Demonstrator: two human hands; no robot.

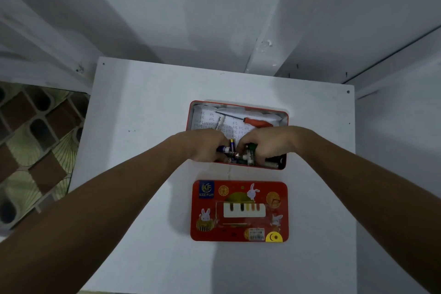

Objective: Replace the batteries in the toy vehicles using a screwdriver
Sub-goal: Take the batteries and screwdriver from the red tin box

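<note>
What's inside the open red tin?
Loose batteries at the near end, a red-handled screwdriver and handwritten paper farther back. The left hand and right hand hide whatever lies beneath them.

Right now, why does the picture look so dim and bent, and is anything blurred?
Head view: dim, bluish light, with soft shadows on the white table. Head view: the wide-angle lens splays the white walls outward and stretches the edges. Head view: print on the red rectangular tin lid reads clearly; the small cylindrical batteries look softer.
</note>
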